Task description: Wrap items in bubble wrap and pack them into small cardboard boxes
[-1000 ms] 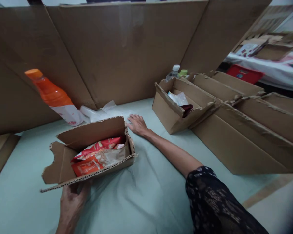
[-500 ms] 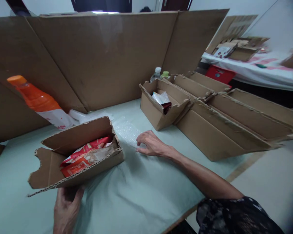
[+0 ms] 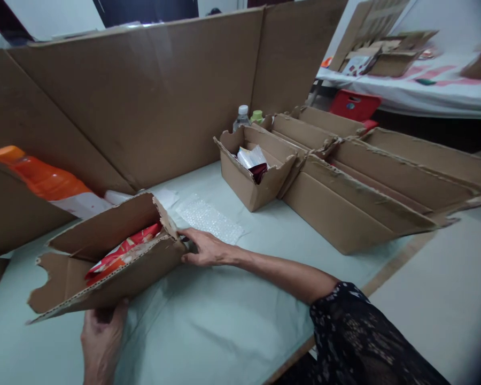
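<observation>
An open cardboard box (image 3: 116, 278) lies tilted on the pale green table cover, with red and orange snack packets (image 3: 120, 251) inside. My left hand (image 3: 100, 342) grips the box's near bottom edge from below. My right hand (image 3: 206, 248) is closed on the box's right end wall. A sheet of bubble wrap (image 3: 208, 216) lies flat just beyond my right hand. An orange bottle (image 3: 48, 182) leans against the cardboard wall at the far left.
A tall cardboard screen (image 3: 164, 91) stands behind the table. A small open box (image 3: 252, 176) with packets sits mid-right, two small bottles (image 3: 242, 115) behind it. Long flattened cardboard boxes (image 3: 364, 187) lie at the right. Another table with boxes and a red crate (image 3: 355, 104) stands beyond.
My right hand came back from the bubble wrap near the screen and took hold of the box's right end. The box tilted and its walls folded closer. The view swung right.
</observation>
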Tool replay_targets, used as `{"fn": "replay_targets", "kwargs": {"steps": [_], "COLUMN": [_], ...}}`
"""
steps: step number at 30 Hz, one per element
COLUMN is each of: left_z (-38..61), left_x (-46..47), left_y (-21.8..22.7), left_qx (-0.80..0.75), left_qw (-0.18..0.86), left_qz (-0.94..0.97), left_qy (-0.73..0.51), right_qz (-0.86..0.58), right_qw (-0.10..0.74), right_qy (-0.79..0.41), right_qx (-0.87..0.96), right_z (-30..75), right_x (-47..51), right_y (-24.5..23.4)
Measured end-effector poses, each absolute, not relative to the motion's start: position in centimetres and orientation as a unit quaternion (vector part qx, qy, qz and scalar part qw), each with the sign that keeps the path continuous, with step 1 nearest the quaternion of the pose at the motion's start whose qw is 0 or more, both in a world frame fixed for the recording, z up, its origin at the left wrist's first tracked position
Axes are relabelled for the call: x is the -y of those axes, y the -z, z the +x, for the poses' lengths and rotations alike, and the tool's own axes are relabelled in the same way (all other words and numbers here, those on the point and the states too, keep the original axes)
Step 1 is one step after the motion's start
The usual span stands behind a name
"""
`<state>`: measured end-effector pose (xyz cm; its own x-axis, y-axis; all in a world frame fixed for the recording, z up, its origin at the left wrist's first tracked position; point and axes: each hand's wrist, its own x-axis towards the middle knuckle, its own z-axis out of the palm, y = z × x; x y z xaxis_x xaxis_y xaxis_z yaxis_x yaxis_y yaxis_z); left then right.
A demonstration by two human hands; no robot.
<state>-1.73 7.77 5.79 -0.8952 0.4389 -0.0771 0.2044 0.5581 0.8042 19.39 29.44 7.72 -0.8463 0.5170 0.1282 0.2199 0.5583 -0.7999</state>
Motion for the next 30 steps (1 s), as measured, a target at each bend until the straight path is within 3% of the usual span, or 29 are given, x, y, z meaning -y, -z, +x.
{"fn": "replay_targets", "kwargs": {"steps": [6,11,18,30], "left_z": [-2.4,-2.6,-2.2,-2.4], "left_x": [-9.2,-8.3,-8.3,-8.4], "left_y": [-4.5,-2.7,-2.4,-2.5], "left_qx": [-0.842,-0.846,-0.843,-0.863], "left_qw": [0.134,0.114,0.117,0.100], "left_qz": [0.209,0.185,0.186,0.187], "left_qy": [-0.478,-0.486,-0.491,-0.458], "right_qz": [-0.187,-0.244,-0.286,-0.391], "right_qw": [0.179,0.223,0.112,0.166], "right_qy": [-0.420,-0.312,-0.137,-0.166], "right_qx": [0.870,0.891,0.942,0.890], "right_z": [19.1,17.0,9.8,9.7], "right_x": [-32.9,-38.5,-43.6,-44.9], "right_y": [-7.2,-6.9,-6.4,-7.5]}}
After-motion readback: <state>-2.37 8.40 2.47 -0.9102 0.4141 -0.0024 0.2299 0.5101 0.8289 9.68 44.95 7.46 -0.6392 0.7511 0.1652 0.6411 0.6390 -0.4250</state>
